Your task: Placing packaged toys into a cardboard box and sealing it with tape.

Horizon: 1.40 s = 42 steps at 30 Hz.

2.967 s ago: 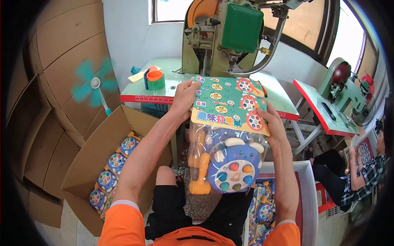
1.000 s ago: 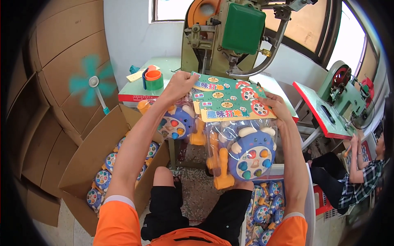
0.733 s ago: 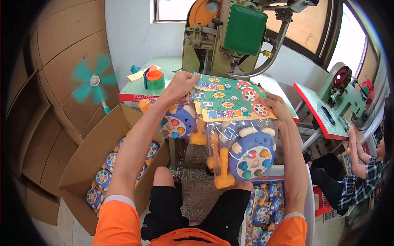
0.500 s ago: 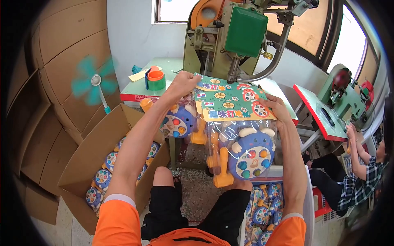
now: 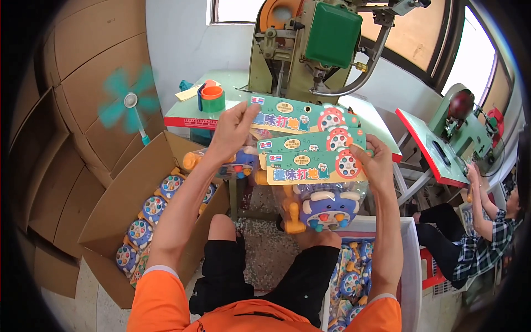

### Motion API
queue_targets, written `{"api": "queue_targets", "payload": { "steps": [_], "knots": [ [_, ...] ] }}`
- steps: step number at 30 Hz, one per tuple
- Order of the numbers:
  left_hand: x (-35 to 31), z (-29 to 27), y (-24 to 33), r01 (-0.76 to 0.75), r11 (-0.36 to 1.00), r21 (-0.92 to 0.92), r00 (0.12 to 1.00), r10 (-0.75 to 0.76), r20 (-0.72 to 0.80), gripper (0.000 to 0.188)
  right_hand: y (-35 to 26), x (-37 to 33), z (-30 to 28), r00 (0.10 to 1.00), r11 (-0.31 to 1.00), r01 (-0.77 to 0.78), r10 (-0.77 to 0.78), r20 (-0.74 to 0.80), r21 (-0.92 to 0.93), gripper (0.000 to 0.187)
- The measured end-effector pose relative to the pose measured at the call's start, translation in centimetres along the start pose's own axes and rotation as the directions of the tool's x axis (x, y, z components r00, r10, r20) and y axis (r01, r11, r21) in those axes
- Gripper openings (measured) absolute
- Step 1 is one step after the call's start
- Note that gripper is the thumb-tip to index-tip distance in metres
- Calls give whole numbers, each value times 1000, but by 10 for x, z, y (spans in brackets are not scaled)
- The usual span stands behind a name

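Note:
Three bagged toys hang from printed header cards between my hands, just in front of the press [image 5: 318, 77]. My left hand [image 5: 235, 128] pinches the left end of the rear header card [image 5: 282, 123], which has a small round hole near its top edge. My right hand [image 5: 377, 161] grips the right ends of two overlapping cards, including the front header card [image 5: 310, 172]. Beneath it, clear plastic holds a blue animal-faced toy [image 5: 330, 206] with coloured knobs and an orange toy hammer [image 5: 293, 216]. Another blue toy [image 5: 240, 166] hangs behind my left forearm, partly hidden.
A cardboard box [image 5: 105, 235] of bagged toys stands at left, a white crate [image 5: 412, 260] of them at right. Orange and green tape rolls [image 5: 212, 99] sit on the table [image 5: 191, 119]. A fan [image 5: 130, 100] stands left. A co-worker [image 5: 481, 243] sits right by another press [image 5: 464, 130].
Both hands have moved the cards slightly toward me, away from the press. The rear card now stands apart from the other two, and its hole shows. The front toy tilts.

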<state>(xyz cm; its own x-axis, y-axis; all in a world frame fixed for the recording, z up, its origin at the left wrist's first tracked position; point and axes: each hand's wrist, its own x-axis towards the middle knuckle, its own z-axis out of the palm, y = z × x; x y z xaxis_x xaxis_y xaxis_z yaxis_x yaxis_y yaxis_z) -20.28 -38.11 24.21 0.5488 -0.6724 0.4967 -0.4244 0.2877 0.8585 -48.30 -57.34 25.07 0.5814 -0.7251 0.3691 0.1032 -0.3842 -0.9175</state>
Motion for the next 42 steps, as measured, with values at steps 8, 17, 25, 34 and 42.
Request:
{"api": "queue_targets", "payload": {
  "steps": [8, 17, 25, 34, 42],
  "knots": [
    [-28, -25, -25, -83, 996, 39, 975, 89, -202, 21, -32, -32, -18, 999, 987, 35, -37, 10, 158, 31],
    [-45, -6, -45, -178, 979, -95, 980, 168, -112, 26, -23, -11, -5, 999, 917, -9, 26, -36, 400, 34],
    [-62, 19, -23, 192, 775, -603, 974, -227, 20, 29, 8, -4, 18, 996, 899, -24, 59, -67, 436, 32],
    [6, 21, -22, 178, 939, -295, 984, -161, 80, 37, 16, 36, 5, 986, 926, -169, 154, 71, 337, 33],
    [59, 14, -35, 335, 901, -275, 940, -298, 168, 35, 16, 79, 2, 961, 927, -267, 234, 149, 265, 37]
  ]
}}
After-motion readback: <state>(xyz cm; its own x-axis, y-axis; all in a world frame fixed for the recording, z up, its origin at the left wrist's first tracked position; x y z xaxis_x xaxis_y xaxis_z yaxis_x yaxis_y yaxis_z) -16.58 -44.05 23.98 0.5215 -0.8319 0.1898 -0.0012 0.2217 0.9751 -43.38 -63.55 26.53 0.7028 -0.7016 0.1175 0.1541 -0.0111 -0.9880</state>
